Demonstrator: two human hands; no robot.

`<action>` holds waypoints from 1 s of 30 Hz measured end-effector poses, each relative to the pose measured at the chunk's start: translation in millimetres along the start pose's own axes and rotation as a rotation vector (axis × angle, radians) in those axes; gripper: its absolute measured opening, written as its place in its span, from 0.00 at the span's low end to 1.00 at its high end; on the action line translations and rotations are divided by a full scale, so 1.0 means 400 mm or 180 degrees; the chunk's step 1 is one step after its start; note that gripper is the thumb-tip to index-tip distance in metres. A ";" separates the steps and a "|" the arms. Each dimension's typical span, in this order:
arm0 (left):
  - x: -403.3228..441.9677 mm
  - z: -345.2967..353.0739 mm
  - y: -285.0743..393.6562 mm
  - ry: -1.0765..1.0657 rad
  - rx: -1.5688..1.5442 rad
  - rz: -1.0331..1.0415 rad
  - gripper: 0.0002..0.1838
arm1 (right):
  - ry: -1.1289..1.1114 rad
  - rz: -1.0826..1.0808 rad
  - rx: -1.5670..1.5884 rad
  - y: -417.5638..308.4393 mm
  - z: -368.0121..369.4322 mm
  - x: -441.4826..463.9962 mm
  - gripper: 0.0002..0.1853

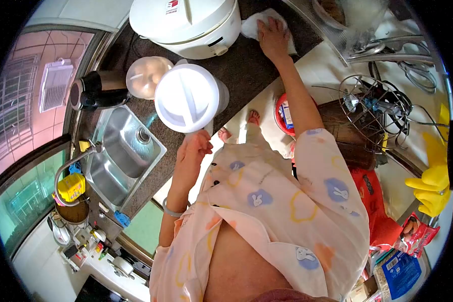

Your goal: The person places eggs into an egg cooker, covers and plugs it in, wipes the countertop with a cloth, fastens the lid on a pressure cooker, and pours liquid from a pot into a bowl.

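Two hands, left [194,146] and right [273,39]; one white cloth [250,27], one rice cooker [186,25], one round white lidded container [186,100], one translucent tub [142,78]. One stainless sink with two basins, upper [128,138] and lower [105,176], plus one faucet [98,147]. Two feet, nearer [224,135] and farther [254,118]; one bangle [173,213], one red-rimmed bucket [278,114].

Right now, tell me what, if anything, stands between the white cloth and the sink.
The white lidded container stands between the sink and the cloth under the right hand; the white appliance stands close beside the cloth.
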State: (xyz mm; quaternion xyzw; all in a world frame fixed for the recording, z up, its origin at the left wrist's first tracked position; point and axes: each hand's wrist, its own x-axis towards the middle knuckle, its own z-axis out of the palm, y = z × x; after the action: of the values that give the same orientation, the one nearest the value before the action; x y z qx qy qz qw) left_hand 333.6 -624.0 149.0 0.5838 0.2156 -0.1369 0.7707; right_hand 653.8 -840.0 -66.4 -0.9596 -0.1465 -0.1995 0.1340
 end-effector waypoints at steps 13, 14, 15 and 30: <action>-0.176 -0.081 -0.050 0.0482 -0.0041 0.0126 0.20 | -0.1077 -0.1472 0.1720 -0.434 -0.139 -0.259 0.21; -0.179 -0.095 -0.057 0.0309 -0.0018 0.0272 0.20 | -0.1078 -0.1435 0.1690 -0.450 -0.126 -0.245 0.21; -0.186 -0.093 -0.053 0.0394 -0.0026 0.0206 0.21 | -0.1084 -0.1709 0.1679 -0.462 -0.112 -0.225 0.20; -0.166 -0.087 -0.024 0.0209 -0.0056 0.0108 0.21 | -0.0062 -0.0165 -0.0125 0.073 -0.074 -0.021 0.22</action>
State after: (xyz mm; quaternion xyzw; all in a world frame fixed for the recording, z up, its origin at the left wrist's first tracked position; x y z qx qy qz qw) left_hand 265.6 -596.1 165.8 0.5848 0.2320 -0.1026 0.7705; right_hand 646.0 -878.3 -49.5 -0.9598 -0.1687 -0.1965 0.1085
